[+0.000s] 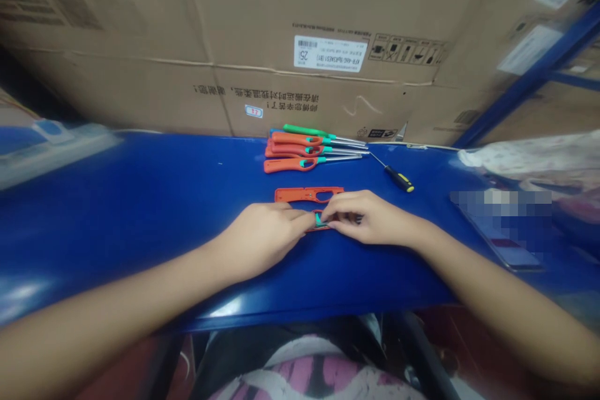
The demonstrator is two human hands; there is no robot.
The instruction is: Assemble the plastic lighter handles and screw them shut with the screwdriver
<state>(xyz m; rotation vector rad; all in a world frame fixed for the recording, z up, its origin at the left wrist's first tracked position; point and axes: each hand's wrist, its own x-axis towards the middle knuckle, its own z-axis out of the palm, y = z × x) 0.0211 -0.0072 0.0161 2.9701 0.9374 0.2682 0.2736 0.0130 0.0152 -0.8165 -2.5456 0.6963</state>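
Note:
Both my hands rest on the blue table [140, 212] and meet over an orange lighter half-shell with a small teal part [319, 220]. My left hand [262, 237] pinches its left end with fingers closed. From the other side, my right hand [363, 215] has its fingers pressed together on the shell's right part. Most of the shell is hidden under my fingers. A second orange half-shell [309, 194] lies flat just behind my hands, untouched.
Several long orange and green stick lighters [304, 147] lie in a row at the table's back. A black-and-yellow screwdriver [397, 178] lies to their right. A phone [504, 231] lies at the right. Big cardboard boxes [281, 31] stand behind the table.

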